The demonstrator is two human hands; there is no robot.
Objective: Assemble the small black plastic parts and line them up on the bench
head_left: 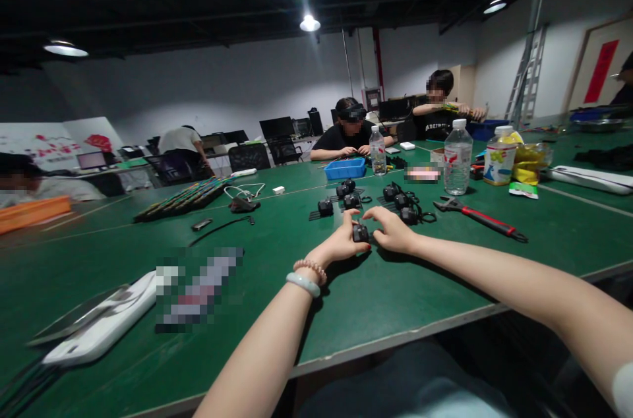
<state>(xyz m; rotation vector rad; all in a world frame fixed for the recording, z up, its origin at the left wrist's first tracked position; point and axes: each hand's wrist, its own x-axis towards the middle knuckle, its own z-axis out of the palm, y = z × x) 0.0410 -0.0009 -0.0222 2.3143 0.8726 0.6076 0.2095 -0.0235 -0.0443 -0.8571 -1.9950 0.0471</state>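
My left hand [343,238], with a beaded bracelet and a pale bangle at the wrist, has its thumb and fingers around a small black part [361,233] low over the green table [376,319]. Just right of that part is my right hand [393,231], its fingers curved and apart, with nothing seen between them. Beyond my hands lie several similar black parts [325,208], some with thin pins or dark cable loops. Another group of black parts [408,215] sits just past my right hand.
An adjustable wrench [482,219] lies to the right. Behind stand a water bottle [457,157], a second bottle [378,151], a labelled jar [498,155] and a blue tray [345,169]. White power strips [109,319] and cables lie left. Two people sit across the table.
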